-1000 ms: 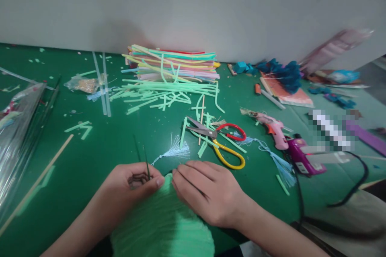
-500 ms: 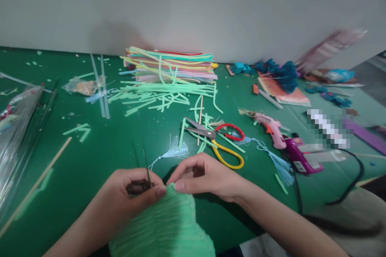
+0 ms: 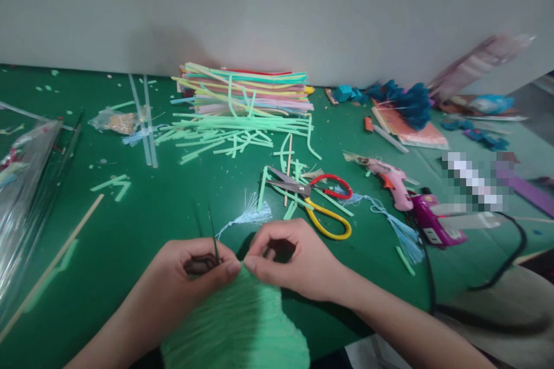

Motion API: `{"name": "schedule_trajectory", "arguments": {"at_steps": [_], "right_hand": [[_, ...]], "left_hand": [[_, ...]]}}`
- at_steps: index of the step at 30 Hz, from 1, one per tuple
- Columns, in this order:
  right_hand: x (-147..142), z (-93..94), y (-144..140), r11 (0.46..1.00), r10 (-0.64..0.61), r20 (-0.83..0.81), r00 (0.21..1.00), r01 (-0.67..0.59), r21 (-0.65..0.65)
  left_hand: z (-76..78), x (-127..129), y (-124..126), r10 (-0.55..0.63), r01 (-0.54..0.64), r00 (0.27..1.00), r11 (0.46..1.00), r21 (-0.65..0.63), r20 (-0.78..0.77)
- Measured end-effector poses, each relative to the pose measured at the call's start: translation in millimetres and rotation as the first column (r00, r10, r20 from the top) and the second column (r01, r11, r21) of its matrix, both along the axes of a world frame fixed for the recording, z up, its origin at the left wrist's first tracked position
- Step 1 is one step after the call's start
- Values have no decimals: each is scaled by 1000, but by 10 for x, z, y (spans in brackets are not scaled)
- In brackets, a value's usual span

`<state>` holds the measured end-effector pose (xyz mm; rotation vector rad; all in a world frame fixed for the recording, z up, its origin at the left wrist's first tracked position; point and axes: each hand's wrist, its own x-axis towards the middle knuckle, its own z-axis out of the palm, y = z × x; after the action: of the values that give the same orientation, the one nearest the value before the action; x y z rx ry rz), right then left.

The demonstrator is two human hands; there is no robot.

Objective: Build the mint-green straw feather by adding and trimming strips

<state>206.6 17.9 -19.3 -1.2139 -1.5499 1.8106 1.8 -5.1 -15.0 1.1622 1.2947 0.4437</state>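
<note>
While both hands (image 3: pixel 242 265) pinch its top, green fringe (image 3: pixel 236 323) hangs below — toward the body

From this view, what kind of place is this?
Probably a craft or handicraft worktable. A green table holds a stack of coloured strips, scissors and a pink glue gun, while the hands pinch a green fringed piece.

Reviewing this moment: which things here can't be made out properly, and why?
- Green pleated piece: lower part cut off by the head view's bottom edge.
- Dark thin stem: its lower end is hidden inside the left hand.
- Blocky patch: pixelated, unreadable.
- Pink item at far right: blurred.
</note>
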Motion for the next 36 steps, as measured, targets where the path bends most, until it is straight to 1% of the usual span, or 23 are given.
{"name": "schedule_trajectory", "arguments": {"at_steps": [2,5,7,10,13,15,17,18,19,21,22,23,24,25,26,27,28,30,32,33,34,35,36], "right_hand": [[12,17,8,1000,18,11,1000,-19,12],[41,47,41,994,68,-39,997,-71,-84],[53,58,61,990,70,-57,996,-76,-117],[48,59,72,990,59,-46,997,-64,-127],[30,61,69,988,88,-44,995,-93,-125],[24,74,63,992,122,-2,993,-122,-34],[28,89,46,974,129,101,987,-145,175],[32,94,32,938,110,161,981,-157,311],[36,97,15,878,86,216,973,-176,446],[43,96,-25,714,37,300,953,-235,659],[44,96,-42,628,17,339,941,-274,729],[44,98,-55,551,2,377,926,-315,773],[43,103,-60,493,-8,412,911,-355,794],[43,113,-57,458,-12,441,898,-387,800],[43,128,-46,448,-7,458,889,-407,796],[46,145,-28,465,13,462,887,-414,783],[52,165,-4,507,46,454,890,-413,757],[74,199,49,647,141,414,899,-400,649],[106,216,95,797,260,341,903,-401,453],[124,218,115,848,307,296,904,-401,345],[142,217,136,882,332,249,910,-393,259],[158,218,161,907,324,210,923,-366,208],[172,225,194,928,286,180,941,-319,193]], "left_hand": [[2,2,4,-8,8,1000,1000,-9,8],[8,6,16,-10,10,1000,1000,-28,19],[8,11,25,-9,9,1000,999,-33,16],[0,15,31,-19,19,1000,999,-30,1],[-10,12,26,-32,32,999,999,-18,2],[-12,9,21,-39,39,999,999,-9,-3],[-11,6,20,-46,46,999,999,0,-18],[-10,6,21,-51,52,998,999,10,-21],[-10,5,22,-60,60,998,998,22,-20],[-12,5,25,-78,79,997,996,44,-10],[-13,4,25,-86,86,996,995,47,-2],[-15,3,24,-90,90,996,995,44,0],[-17,1,21,-96,96,995,995,36,-1],[-18,-1,16,-102,102,995,994,29,-2],[-18,-4,10,-111,111,994,994,24,-2],[-16,-7,5,-120,119,993,993,20,2],[-11,-11,0,-126,126,992,992,16,6],[7,-19,-5,-132,132,991,991,17,15],[40,-24,-4,-115,115,993,993,1,24],[60,-23,0,-80,80,996,997,-17,36],[80,-21,5,-16,18,998,999,-33,57],[98,-20,14,70,-66,994,997,-44,88],[109,-22,28,170,-165,977,985,-47,128]]}}
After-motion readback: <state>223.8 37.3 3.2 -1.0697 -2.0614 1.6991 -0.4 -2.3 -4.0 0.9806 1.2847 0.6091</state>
